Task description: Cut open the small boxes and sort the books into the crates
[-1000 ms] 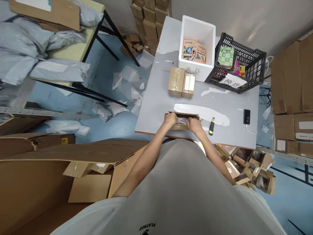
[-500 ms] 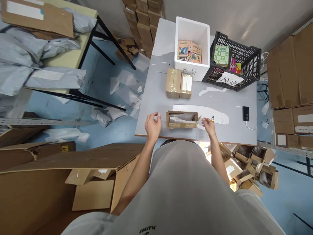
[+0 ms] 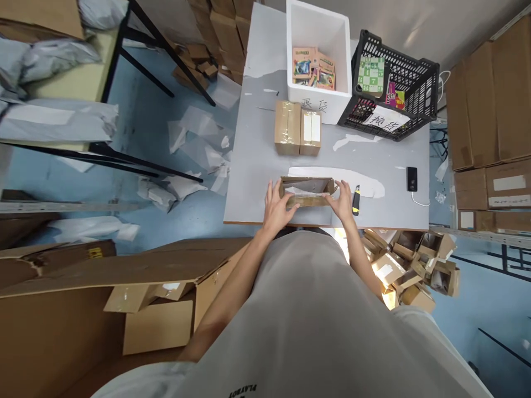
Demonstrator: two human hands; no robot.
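An opened cardboard box (image 3: 309, 202) lies near the table's front edge, with crumpled pale paper (image 3: 305, 192) inside it. At its left end, my left hand (image 3: 277, 210) grips the box, the thumb along the near wall and the fingers at the far side. My right hand (image 3: 342, 204) holds the opposite end between thumb and fingers. Just right of that hand lies a black and yellow utility knife (image 3: 355, 200), touched by neither hand. Two taped cardboard boxes (image 3: 287, 130) stand together farther back on the table.
Behind them are a white foam bin (image 3: 318, 97) of small packets and a black plastic crate (image 3: 390, 130). A phone (image 3: 411, 179) with a cable lies at the right. Opened boxes (image 3: 415, 265) are piled below right; a large carton (image 3: 62, 326) stands at lower left.
Both hands have moved inward onto the ends of the box. The utility knife, formerly by my right hand, now lies in plain sight on the table. The view has shifted slightly.
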